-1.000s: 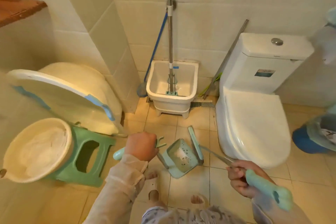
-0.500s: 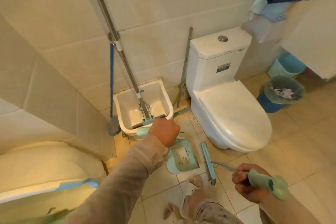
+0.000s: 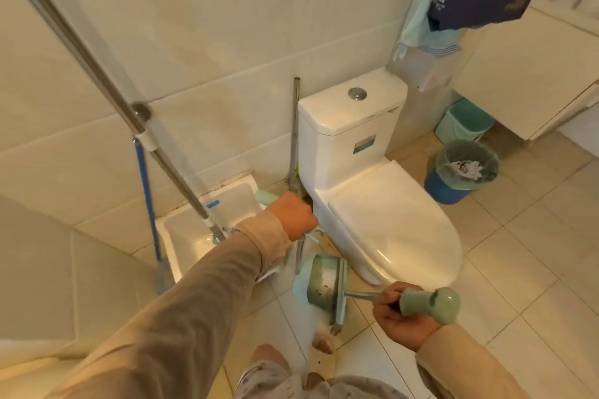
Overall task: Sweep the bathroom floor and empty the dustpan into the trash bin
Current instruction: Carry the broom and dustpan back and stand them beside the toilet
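A pale green dustpan (image 3: 319, 282) with bits of dirt in it sits low over the floor tiles beside the toilet base. My left hand (image 3: 293, 214) is shut on the dustpan handle (image 3: 265, 197), which rises from the pan. My right hand (image 3: 400, 317) grips the green broom handle (image 3: 431, 301); the broom head (image 3: 341, 293) lies along the pan's right edge. A blue trash bin (image 3: 462, 170) with a grey liner and paper inside stands right of the toilet.
A white toilet (image 3: 372, 191) with its lid down fills the centre. A mop bucket (image 3: 207, 230) with a steel mop pole (image 3: 97, 74) stands at the left wall. A second teal bin (image 3: 465, 121) sits under the cabinet (image 3: 531, 74). My slippered foot (image 3: 322, 350) is below.
The view has swung right and up, so the trash bins and cabinet now show. Both hands have shifted right with dustpan and broom, closer to the toilet base.
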Demonstrator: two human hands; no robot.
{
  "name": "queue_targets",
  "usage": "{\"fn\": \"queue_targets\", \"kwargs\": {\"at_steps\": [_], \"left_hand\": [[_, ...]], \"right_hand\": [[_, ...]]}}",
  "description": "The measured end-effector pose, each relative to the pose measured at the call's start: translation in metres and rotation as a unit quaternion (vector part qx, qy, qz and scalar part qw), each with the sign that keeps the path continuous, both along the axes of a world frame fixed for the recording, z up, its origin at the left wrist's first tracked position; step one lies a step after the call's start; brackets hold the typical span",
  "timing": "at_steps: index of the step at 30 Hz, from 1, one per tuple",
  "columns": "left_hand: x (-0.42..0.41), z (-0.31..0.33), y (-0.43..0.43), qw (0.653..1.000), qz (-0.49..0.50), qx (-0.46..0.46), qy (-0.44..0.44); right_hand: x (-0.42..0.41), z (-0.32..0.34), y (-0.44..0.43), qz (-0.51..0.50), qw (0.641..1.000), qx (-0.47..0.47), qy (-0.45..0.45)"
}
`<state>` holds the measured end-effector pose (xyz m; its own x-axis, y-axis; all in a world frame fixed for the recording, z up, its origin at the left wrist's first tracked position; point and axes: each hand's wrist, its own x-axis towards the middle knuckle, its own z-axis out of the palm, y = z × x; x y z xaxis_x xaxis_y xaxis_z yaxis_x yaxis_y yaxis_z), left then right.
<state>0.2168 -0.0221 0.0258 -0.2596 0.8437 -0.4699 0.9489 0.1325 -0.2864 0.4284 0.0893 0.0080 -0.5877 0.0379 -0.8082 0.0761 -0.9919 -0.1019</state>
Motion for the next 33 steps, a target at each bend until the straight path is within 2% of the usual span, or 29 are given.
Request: {"fn": "queue_targets", "kwargs": {"at_steps": [5, 7, 10, 13, 15, 18, 21, 25, 28, 31, 33], "left_hand": [[-0.051, -0.004, 0.024, 1.0, -0.014, 0.003, 0.014], [-0.073, -0.005, 0.031, 0.994, -0.094, -0.004, 0.054], [-0.108, -0.005, 0.035, 0.984, -0.161, -0.016, 0.075], [-0.143, 0.003, 0.032, 0.966, -0.224, 0.035, 0.125], [-0.165, 0.002, 0.032, 0.958, -0.242, 0.099, 0.119], [-0.191, -0.007, 0.033, 0.947, -0.274, 0.117, 0.118], [-0.213, -0.007, 0.038, 0.953, -0.268, 0.044, 0.133], [-0.238, -0.006, 0.05, 0.952, -0.289, -0.012, 0.1], [-0.246, -0.007, 0.044, 0.95, -0.287, 0.0, 0.12], [-0.247, -0.01, 0.028, 0.959, -0.239, 0.092, 0.118], [-0.246, -0.018, 0.022, 0.965, -0.216, 0.07, 0.132]], "right_hand": [[-0.057, 0.016, -0.013, -0.098, 0.995, -0.018, -0.009], [-0.078, 0.021, -0.016, -0.117, 0.992, -0.033, -0.014], [-0.108, 0.026, -0.022, -0.134, 0.99, -0.045, -0.014], [-0.134, 0.024, -0.03, -0.181, 0.982, -0.056, -0.003], [-0.149, 0.023, -0.036, -0.22, 0.974, -0.062, 0.002], [-0.174, 0.02, -0.045, -0.266, 0.962, -0.057, -0.016], [-0.197, 0.023, -0.056, -0.268, 0.962, -0.041, -0.02], [-0.221, 0.032, -0.06, -0.272, 0.962, -0.026, -0.014], [-0.237, 0.023, -0.055, -0.267, 0.963, -0.034, -0.012], [-0.258, 0.008, -0.045, -0.212, 0.976, -0.045, -0.026], [-0.275, -0.001, -0.039, -0.162, 0.985, -0.041, -0.038]]}}
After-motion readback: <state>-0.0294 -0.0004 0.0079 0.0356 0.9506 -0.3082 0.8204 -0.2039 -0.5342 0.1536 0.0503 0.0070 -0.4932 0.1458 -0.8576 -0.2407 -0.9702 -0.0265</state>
